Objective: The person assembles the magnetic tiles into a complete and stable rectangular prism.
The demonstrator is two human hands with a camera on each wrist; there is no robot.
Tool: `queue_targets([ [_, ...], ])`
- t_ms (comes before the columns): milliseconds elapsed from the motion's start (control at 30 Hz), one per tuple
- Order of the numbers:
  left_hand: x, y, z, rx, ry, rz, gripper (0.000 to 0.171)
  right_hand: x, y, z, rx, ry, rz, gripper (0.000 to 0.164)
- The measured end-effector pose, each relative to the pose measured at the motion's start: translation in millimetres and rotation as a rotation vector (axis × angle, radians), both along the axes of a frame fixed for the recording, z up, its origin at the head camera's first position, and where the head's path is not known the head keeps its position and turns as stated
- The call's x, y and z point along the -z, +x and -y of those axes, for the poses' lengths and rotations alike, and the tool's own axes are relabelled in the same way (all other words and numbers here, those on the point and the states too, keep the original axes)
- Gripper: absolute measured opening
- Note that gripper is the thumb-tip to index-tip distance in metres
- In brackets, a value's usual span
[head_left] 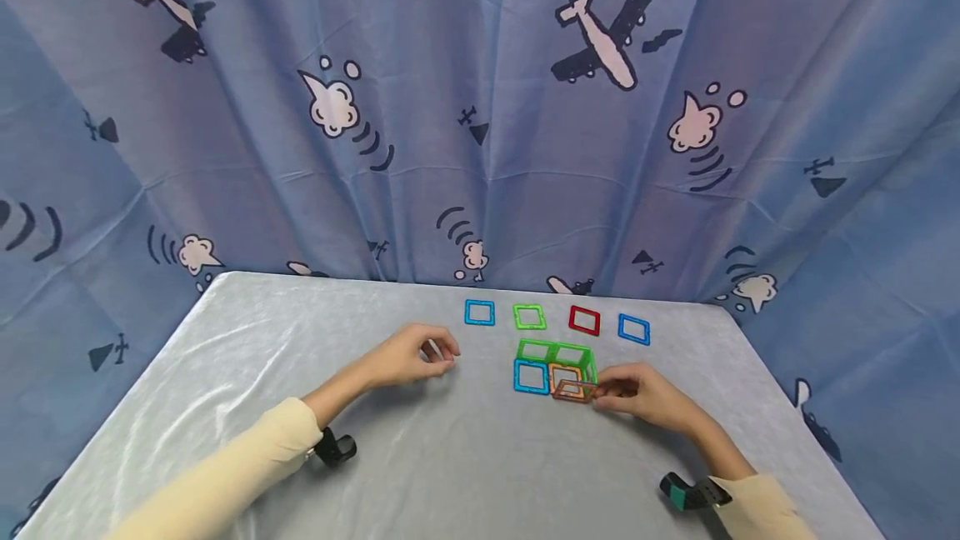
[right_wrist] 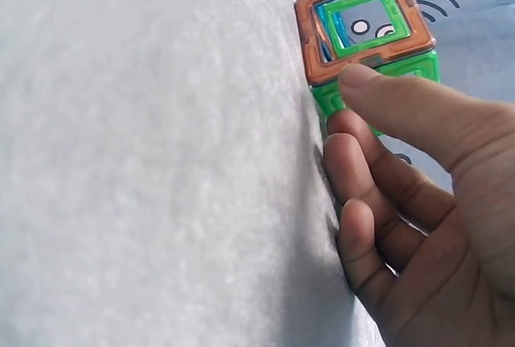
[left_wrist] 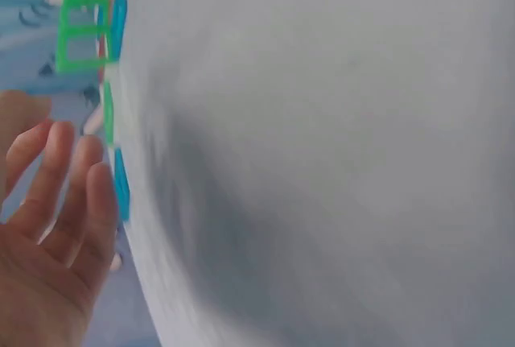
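My right hand (head_left: pixel 645 394) pinches the edge of an orange square magnetic tile (right_wrist: pixel 417 21) between thumb and fingers. In the head view this tile is tilted in front of a small construction. Green tiles (head_left: pixel 555 352) form the construction's back and right side. A light blue tile (head_left: pixel 531 392) and another orange tile (head_left: pixel 564 367) are at its front, the orange one partly covered by the held tile. To the left of the construction, my left hand (head_left: pixel 412 354) hovers over the table with fingers loosely bent, holding nothing.
Along the far part of the white-covered table (head_left: pixel 375 473) lie single square tiles: light blue (head_left: pixel 480 323), green (head_left: pixel 531 327), red (head_left: pixel 584 331) and dark blue (head_left: pixel 634 341). A blue curtain (head_left: pixel 420 190) with airplane prints hangs behind the table's far edge.
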State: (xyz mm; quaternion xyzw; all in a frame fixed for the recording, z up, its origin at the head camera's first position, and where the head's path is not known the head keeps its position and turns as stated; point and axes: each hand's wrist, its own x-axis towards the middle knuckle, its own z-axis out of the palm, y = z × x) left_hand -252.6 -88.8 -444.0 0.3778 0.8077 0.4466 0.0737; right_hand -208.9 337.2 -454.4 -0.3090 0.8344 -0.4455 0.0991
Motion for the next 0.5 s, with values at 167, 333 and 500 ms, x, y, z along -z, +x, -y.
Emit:
queue_targets([
  [167, 2.6, -0.8, 24.0, -0.013, -0.018, 0.029, 0.017, 1.3, 0.7, -1.4, 0.008, 0.005, -0.012, 0.017],
  [333, 6.4, -8.5, 29.1, -0.028, -0.008, 0.028, 0.023, 2.0, 0.7, -1.7, 0.01, -0.009, -0.01, 0.017],
  [500, 9.9, -19.3, 18.9, -0.075, -0.003, 0.006, 0.028, 2.3, 0.3, -0.9, 0.012, -0.018, -0.006, 0.016],
])
